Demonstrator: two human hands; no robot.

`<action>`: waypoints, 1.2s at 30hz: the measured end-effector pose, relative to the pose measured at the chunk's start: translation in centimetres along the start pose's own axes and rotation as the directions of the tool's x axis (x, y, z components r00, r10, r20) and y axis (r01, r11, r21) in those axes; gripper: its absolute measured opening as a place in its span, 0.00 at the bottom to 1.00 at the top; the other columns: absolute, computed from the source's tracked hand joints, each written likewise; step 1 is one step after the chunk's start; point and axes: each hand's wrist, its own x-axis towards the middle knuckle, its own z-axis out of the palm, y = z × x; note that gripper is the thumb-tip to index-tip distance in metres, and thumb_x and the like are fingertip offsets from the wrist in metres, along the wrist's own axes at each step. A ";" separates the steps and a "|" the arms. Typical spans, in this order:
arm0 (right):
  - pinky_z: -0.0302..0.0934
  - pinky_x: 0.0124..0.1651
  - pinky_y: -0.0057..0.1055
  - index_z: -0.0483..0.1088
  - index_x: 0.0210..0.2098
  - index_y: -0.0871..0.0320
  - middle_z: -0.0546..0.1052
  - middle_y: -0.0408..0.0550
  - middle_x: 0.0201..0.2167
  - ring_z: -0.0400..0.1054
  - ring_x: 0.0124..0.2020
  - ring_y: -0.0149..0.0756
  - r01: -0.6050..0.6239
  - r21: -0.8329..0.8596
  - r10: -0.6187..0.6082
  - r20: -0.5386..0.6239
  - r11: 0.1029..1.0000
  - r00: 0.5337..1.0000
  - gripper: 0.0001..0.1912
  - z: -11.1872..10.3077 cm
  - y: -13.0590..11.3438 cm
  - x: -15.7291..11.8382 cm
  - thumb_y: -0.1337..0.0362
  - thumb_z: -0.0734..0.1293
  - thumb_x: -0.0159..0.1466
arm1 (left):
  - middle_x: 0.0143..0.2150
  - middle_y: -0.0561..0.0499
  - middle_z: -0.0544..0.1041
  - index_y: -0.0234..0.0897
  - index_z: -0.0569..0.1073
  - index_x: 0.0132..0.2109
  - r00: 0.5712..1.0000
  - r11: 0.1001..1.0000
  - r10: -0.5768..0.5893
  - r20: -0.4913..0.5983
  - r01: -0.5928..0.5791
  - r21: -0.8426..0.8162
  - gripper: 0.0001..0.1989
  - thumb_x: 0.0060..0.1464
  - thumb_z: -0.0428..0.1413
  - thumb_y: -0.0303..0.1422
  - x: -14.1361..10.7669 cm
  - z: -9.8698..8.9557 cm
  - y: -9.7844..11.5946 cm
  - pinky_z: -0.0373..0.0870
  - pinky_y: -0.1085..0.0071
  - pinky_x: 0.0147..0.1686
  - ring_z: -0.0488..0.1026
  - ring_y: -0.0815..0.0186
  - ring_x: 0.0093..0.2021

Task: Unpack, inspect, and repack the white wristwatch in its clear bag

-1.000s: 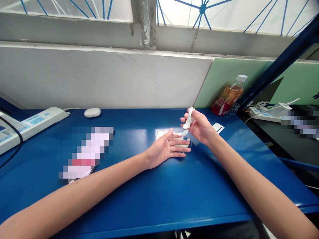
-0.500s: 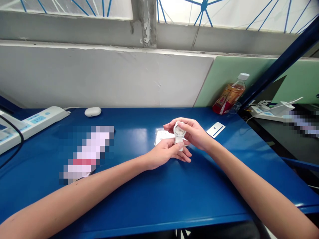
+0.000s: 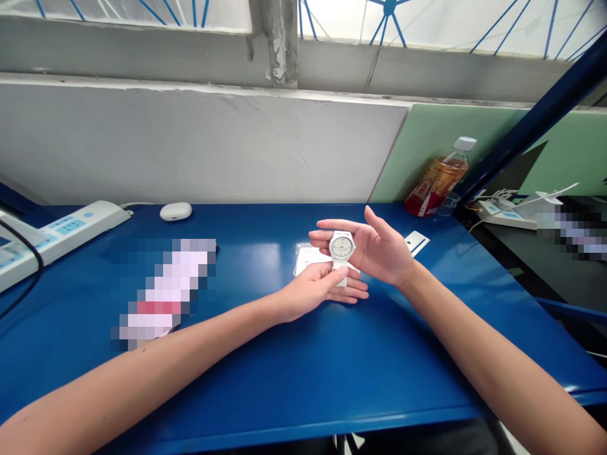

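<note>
A white wristwatch (image 3: pixel 342 246) with a round, pale dial faces up above the desk. My left hand (image 3: pixel 315 287) pinches its lower strap between the thumb and the fingers beneath, which stretch out to the right. My right hand (image 3: pixel 382 249) is open with the palm turned up and the thumb raised. Its fingers pass behind the watch's dial; whether they touch it I cannot tell. Below and behind the hands lies a white flat item (image 3: pixel 307 256) with a clear edge, partly covered by them.
On the blue desk (image 3: pixel 294 373) stand a white power strip (image 3: pixel 66 234) and a white earphone case (image 3: pixel 175 212) at the left. A blurred, phone-shaped object (image 3: pixel 175 284) lies nearer. A white card (image 3: pixel 417 242) and a drink bottle (image 3: pixel 439 180) are at the right.
My right thumb has lifted off the watch, and the right hand has opened with its palm up. My left hand keeps its hold on the strap, its fingers slightly straighter.
</note>
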 end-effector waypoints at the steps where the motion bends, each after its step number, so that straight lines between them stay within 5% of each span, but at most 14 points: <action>1: 0.60 0.61 0.46 0.74 0.52 0.55 0.78 0.51 0.53 0.67 0.60 0.48 -0.001 0.000 0.001 0.004 1.000 1.000 0.32 0.0 0.0 0.0 0.40 0.54 0.67 | 0.45 0.33 0.81 0.28 0.75 0.48 1.000 1.000 0.005 0.004 -0.005 0.009 0.25 0.58 0.60 0.49 0.0 0.0 -0.1 0.72 0.51 0.51 0.79 0.47 0.47; 17: 0.54 0.66 0.45 0.75 0.51 0.61 0.76 0.56 0.56 0.66 0.61 0.47 -0.007 0.082 0.005 0.032 0.997 0.999 0.36 0.2 0.2 -0.1 0.40 0.51 0.68 | 0.41 0.35 0.81 0.28 0.75 0.46 0.996 0.999 0.002 0.089 -0.005 0.039 0.25 0.58 0.59 0.50 -0.2 -0.2 0.2 0.74 0.56 0.46 0.81 0.51 0.43; 36: 0.57 0.64 0.47 0.72 0.54 0.58 0.74 0.54 0.59 0.68 0.60 0.48 0.018 0.004 -0.018 0.026 1.000 1.000 0.38 0.4 0.1 -0.2 0.39 0.46 0.69 | 0.40 0.36 0.81 0.28 0.74 0.46 1.000 1.000 0.010 0.027 -0.011 0.019 0.27 0.58 0.58 0.51 0.0 0.1 0.1 0.73 0.57 0.46 0.81 0.53 0.41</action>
